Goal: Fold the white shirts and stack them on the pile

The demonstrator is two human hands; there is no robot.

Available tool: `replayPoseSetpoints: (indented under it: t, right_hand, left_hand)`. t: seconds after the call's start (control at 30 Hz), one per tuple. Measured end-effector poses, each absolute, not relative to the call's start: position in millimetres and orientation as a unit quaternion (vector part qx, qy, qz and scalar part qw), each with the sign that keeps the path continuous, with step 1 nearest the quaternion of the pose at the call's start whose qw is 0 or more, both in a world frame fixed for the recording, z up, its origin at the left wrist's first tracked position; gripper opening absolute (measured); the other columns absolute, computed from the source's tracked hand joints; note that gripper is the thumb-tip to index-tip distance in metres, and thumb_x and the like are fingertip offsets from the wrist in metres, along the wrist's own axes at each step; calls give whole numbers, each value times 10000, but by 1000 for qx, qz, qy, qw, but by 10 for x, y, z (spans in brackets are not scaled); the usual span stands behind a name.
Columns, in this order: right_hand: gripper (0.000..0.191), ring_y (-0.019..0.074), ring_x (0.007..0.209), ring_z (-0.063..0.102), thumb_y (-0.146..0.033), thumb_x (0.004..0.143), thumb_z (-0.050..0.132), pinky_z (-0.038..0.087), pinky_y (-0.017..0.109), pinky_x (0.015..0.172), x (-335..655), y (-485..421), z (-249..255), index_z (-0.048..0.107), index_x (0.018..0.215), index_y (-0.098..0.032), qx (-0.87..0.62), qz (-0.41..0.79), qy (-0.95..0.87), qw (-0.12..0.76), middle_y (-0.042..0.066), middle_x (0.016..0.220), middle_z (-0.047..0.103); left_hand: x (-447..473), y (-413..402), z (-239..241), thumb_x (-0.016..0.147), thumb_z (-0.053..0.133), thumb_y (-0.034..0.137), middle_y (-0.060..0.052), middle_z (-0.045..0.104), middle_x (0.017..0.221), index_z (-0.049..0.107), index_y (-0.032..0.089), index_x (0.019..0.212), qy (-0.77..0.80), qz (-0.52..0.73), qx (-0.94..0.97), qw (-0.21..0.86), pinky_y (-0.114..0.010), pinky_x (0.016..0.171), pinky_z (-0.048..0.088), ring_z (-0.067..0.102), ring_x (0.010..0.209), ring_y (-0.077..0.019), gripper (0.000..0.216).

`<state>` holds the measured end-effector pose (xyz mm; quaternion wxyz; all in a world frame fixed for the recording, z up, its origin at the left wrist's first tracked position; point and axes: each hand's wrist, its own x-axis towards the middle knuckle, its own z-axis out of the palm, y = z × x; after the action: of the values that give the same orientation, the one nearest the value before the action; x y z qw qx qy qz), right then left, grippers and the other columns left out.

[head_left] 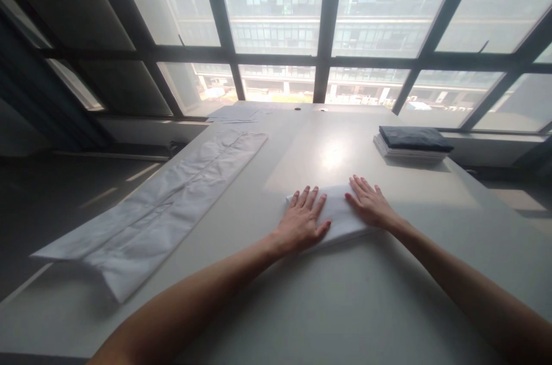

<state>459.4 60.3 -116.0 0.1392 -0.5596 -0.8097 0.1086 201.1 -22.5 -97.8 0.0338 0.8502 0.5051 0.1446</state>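
Note:
A small folded white cloth lies on the white table in front of me. My left hand rests flat on its left part, fingers stretched out and slightly spread. My right hand lies flat on its right part, fingers extended too. Both palms press down on the cloth; neither hand grips anything.
A long white garment lies spread along the table's left edge, its near end hanging over. A stack of folded cloths, dark one on top, sits at the far right. Loose papers lie at the far end, below large windows.

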Motion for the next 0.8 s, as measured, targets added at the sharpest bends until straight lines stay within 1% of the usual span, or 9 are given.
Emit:
replayPoseSetpoints:
  t: [0.1,0.17,0.3,0.37,0.43,0.5,0.6,0.7,0.8]
  right_hand:
    - [722,341,1596,174,-564,1044,337,66,650,1257,4608,610,-1201,371,1607,-113,-601,114,-773,169,184,1699,268]
    - [688,348,1580,232,-509,1045,331,104,624,1265,4658,628,-1211,440,1559,-64,-634,132,-732,214,225,1659,346]
    - [555,319,1409,521,-406,1002,377,355,485,1212,4943,707,-1139,654,1346,-70,-646,182,-652,353,218,1458,608]
    - [491,306,1222,655,-383,974,411,494,458,1087,5105,740,-1066,709,1231,-89,-651,217,-602,407,196,1303,709]
    - [432,285,1038,718,-359,959,435,581,423,912,5210,750,-986,727,1136,-93,-656,266,-554,439,187,1188,746]
    - [359,259,905,732,-334,947,475,597,372,764,5241,731,-910,731,1040,-102,-653,313,-523,449,183,1115,753]
    - [243,240,820,727,-319,915,574,587,339,668,5186,657,-807,727,922,-130,-646,376,-502,435,175,1053,752]
    - [212,258,861,730,-347,879,668,600,347,667,5096,548,-699,720,881,-142,-636,456,-486,389,191,1060,754]
    - [236,279,944,734,-385,877,681,610,356,700,5037,447,-587,722,921,-157,-612,525,-494,325,195,1101,760]
  left_hand:
    - [1995,-214,-988,1024,423,583,-160,285,1701,373,182,1605,503,146,851,35,-574,1275,177,178,1589,-371,707]
    - [1984,-212,-974,1020,445,577,-175,295,1694,387,165,1595,502,146,852,33,-583,1271,196,194,1583,-379,710]
    - [1988,-280,-867,1038,467,444,-191,389,1646,464,134,1538,476,164,864,25,-572,1279,208,285,1562,-340,588]
    - [2009,-350,-809,1043,472,395,-154,414,1640,468,166,1536,418,177,891,24,-546,1294,188,289,1567,-292,543]
    - [2036,-416,-785,1027,522,442,-129,404,1651,445,195,1556,361,178,915,27,-546,1294,195,259,1578,-291,589]
    - [2061,-452,-802,992,589,501,-136,406,1648,449,207,1555,337,164,927,32,-581,1272,240,272,1569,-332,651]
    - [2076,-445,-855,986,631,445,-132,457,1614,517,254,1501,338,148,929,26,-598,1234,311,360,1527,-349,562]
    - [2069,-412,-869,994,632,321,-125,555,1507,578,278,1432,344,159,925,-3,-536,1212,371,455,1459,-315,443]
    - [2052,-381,-840,1005,593,232,-119,627,1350,616,269,1379,345,170,923,-28,-466,1142,455,552,1327,-278,376]
